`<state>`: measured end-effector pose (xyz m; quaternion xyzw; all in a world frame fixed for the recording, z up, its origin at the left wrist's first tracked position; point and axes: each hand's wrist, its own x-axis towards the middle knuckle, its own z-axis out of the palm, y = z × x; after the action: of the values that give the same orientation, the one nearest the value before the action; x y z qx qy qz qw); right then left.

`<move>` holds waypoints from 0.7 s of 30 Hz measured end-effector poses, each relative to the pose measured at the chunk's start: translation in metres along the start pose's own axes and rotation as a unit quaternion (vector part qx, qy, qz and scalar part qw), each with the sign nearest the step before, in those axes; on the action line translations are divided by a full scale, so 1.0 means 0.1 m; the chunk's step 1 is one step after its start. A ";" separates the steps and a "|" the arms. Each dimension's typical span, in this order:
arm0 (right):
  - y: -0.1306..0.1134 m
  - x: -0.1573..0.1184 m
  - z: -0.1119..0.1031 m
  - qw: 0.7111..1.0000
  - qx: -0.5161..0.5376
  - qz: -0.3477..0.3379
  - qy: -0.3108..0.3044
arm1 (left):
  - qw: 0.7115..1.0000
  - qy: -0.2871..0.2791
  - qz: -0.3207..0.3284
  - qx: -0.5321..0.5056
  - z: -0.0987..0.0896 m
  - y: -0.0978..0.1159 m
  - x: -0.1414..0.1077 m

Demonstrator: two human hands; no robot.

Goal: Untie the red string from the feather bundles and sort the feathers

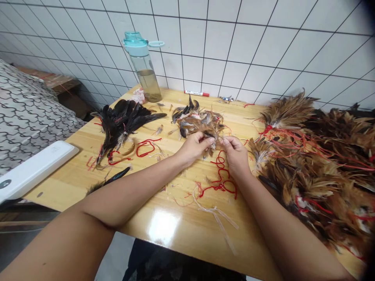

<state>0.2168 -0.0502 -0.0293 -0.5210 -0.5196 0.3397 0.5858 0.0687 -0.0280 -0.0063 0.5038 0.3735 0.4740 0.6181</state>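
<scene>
My left hand (197, 147) is closed on a small bunch of brown and dark feathers (213, 145) near the middle of the table. Close beside it, my right hand (234, 151) pinches at the quill end of the same bunch; what exactly lies between its fingertips is too small to tell. Just behind both hands sits a loose heap of mixed feathers (193, 119). Tangled red string (221, 183) lies on the wood in front of my right hand, with strips of white, translucent tie (218, 212) nearer to me.
Black feathers (124, 121) lie at left, near red string loops (145, 148). Large brown feather bundles (319, 168) with red strings fill the right side. A water bottle (146, 74), a red-capped marker (197, 93) and a long white device (38, 168) stand or lie around the table (164, 230).
</scene>
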 end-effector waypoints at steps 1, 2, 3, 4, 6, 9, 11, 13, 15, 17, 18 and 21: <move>-0.01 -0.02 0.02 1.000 -0.005 -0.002 0.002 | 1.000 -0.002 0.001 0.012 0.01 0.00 -0.01; -0.02 -0.03 0.03 1.000 -0.018 -0.005 0.000 | 1.000 -0.004 0.001 0.019 0.01 -0.01 -0.02; -0.03 -0.05 0.04 0.999 -0.037 -0.011 -0.004 | 1.000 -0.004 0.001 0.025 0.01 -0.01 -0.02; -0.04 -0.06 0.05 0.998 -0.059 -0.016 -0.010 | 1.000 -0.003 0.001 0.030 0.01 -0.01 -0.02; -0.05 -0.07 0.05 0.994 -0.104 -0.031 -0.015 | 0.999 -0.003 0.004 0.033 0.00 -0.01 -0.02; -0.06 -0.08 0.05 0.986 -0.153 -0.058 -0.015 | 0.999 -0.021 0.012 0.026 0.00 -0.02 -0.02; -0.07 -0.09 0.04 0.980 -0.183 -0.076 -0.018 | 0.999 -0.031 0.022 0.024 -0.01 -0.02 -0.01; -0.07 -0.10 0.04 0.973 -0.212 -0.093 -0.024 | 0.999 -0.041 0.026 0.025 -0.02 -0.03 0.00; -0.06 -0.11 0.04 0.967 -0.231 -0.106 -0.034 | 0.998 -0.050 0.024 0.033 -0.03 -0.03 0.00; -0.06 -0.12 0.05 0.964 -0.235 -0.113 -0.047 | 0.997 -0.053 0.019 0.049 -0.04 -0.04 0.01; -0.05 -0.12 0.05 0.965 -0.231 -0.113 -0.055 | 0.997 -0.049 0.016 0.055 -0.05 -0.03 0.01; -0.06 -0.11 0.04 0.975 -0.191 -0.091 -0.064 | 0.999 -0.028 0.012 0.040 -0.07 -0.02 0.03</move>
<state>0.2096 -0.0606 -0.0264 -0.5509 -0.6565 0.2126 0.4694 0.0632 -0.0234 -0.0095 0.5451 0.3689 0.4519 0.6022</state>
